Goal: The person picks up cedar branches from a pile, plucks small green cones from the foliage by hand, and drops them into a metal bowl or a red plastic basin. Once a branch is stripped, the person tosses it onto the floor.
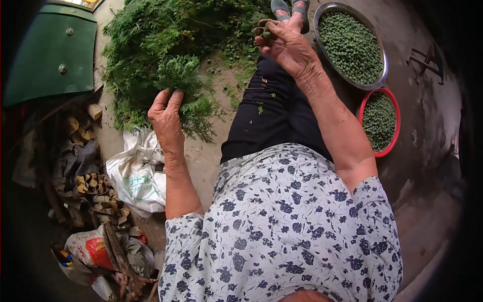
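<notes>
My left hand [167,115] is closed in a pinch on a leafy green conifer sprig [181,75], at the near edge of a big heap of cut conifer branches [136,35]. Raised over my legs, my right hand [288,46] has its fingers curled, with a few small green cones [266,33] showing at the fingertips. To its right stands a metal basin [385,65] full of round green cones. Below that, a red-rimmed basin [398,123] holds more of the same cones.
Bits of foliage lie on my dark trousers [251,121]. A white sack [136,176] rests on the floor at left, beside chopped firewood [93,183] and plastic bags [90,246]. A green metal panel [50,55] is at upper left; a small stool-like frame [427,63] is at right.
</notes>
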Motion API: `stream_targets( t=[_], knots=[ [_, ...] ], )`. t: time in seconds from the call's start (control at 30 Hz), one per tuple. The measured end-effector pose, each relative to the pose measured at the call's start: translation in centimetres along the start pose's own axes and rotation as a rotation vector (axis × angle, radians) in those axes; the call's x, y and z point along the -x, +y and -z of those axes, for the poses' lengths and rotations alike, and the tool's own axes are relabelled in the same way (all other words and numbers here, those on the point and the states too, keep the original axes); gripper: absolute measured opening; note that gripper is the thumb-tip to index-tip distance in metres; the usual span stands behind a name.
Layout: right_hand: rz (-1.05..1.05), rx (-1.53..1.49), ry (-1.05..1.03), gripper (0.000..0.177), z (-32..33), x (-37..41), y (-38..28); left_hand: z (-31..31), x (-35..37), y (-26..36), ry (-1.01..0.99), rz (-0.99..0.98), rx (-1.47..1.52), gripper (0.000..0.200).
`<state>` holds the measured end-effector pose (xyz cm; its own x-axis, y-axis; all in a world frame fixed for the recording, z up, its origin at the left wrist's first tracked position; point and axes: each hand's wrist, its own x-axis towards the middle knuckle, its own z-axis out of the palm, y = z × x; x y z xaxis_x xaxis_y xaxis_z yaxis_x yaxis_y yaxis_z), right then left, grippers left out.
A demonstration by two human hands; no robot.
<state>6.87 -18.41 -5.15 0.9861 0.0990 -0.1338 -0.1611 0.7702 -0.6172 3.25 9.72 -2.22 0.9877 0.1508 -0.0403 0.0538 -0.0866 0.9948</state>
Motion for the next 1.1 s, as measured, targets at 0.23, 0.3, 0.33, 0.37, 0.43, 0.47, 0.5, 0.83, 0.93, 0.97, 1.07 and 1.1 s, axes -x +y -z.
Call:
stream_targets(
  t=[0.23,0.3,0.33,0.37,0.43,0.47,0.5,0.83,0.93,0.97,1.07,1.1],
  knots=[
    [-0.115,0.303,0.061,0.018,-4.1,1.8,3.4,-0.7,0.5,-0.3,-0.057,0.136,0.155,0.017],
    [-0.184,0.347,0.041,0.019,-5.0,2.0,4.1,-0.9,0.6,-0.2,-0.065,0.196,0.196,0.015],
    [-0.178,0.422,0.051,0.020,-5.7,2.2,4.7,-1.0,0.7,-0.1,-0.068,0.192,0.196,0.015],
    [-0.187,0.459,0.029,0.022,-6.1,2.2,5.3,-1.0,0.8,0.2,-0.099,0.218,0.209,0.015],
    [-0.205,0.461,-0.015,0.027,-6.9,2.4,6.1,-1.2,0.8,0.0,-0.137,0.219,0.207,0.012],
    [-0.202,0.461,-0.013,0.027,-7.2,2.3,6.3,-1.3,0.8,0.0,-0.140,0.218,0.208,0.012],
    [-0.215,0.440,-0.001,0.026,-7.5,2.2,6.4,-1.6,1.0,0.1,-0.140,0.221,0.224,0.010],
    [-0.306,0.158,0.125,0.013,-7.8,1.5,7.6,-1.7,1.5,1.5,-0.176,0.061,0.123,0.010],
    [-0.340,0.013,0.188,0.011,-7.9,1.4,7.9,-1.3,1.5,1.3,-0.202,0.049,0.068,0.010],
    [-0.346,0.018,0.157,0.012,-7.9,1.6,7.8,-1.4,1.6,1.4,-0.203,0.049,0.069,0.010],
    [-0.406,-0.025,0.040,0.014,-7.3,1.9,7.6,-1.4,1.9,2.1,-0.166,0.112,0.142,0.010],
    [-0.458,-0.075,-0.050,0.016,-7.2,1.9,7.6,-1.4,2.0,2.6,-0.154,0.121,0.156,0.011]
  ],
)
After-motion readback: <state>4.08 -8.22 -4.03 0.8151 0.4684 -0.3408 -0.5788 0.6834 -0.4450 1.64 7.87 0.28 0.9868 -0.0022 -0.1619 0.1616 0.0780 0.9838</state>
